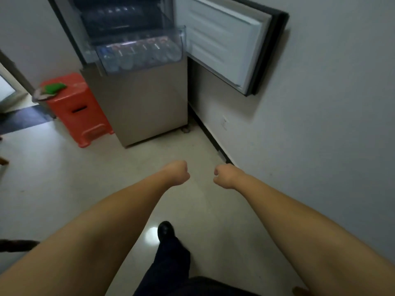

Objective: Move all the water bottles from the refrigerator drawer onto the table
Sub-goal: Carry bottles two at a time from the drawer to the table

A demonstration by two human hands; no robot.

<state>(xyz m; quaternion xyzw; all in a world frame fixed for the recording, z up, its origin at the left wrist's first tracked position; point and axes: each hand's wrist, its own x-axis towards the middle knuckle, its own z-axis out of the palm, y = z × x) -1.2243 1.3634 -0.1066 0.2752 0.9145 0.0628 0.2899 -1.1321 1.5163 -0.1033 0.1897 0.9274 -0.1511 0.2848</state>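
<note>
A clear plastic drawer [181, 37] is pulled out of the refrigerator [139, 103] ahead of me. Several clear water bottles [139, 54] lie side by side inside it. More bottles show dimly on a shelf above. Both my arms stretch forward over the floor, well short of the drawer. My left hand [178, 173] is curled into a fist and holds nothing. My right hand [224, 175] is also a fist, empty, a short gap from the left. No table is in view.
The refrigerator door [224, 43] stands open to the right against the grey wall. An orange plastic stool [79, 112] with a green item on top sits left of the refrigerator. My dark shoe [165, 230] steps on the glossy pale floor.
</note>
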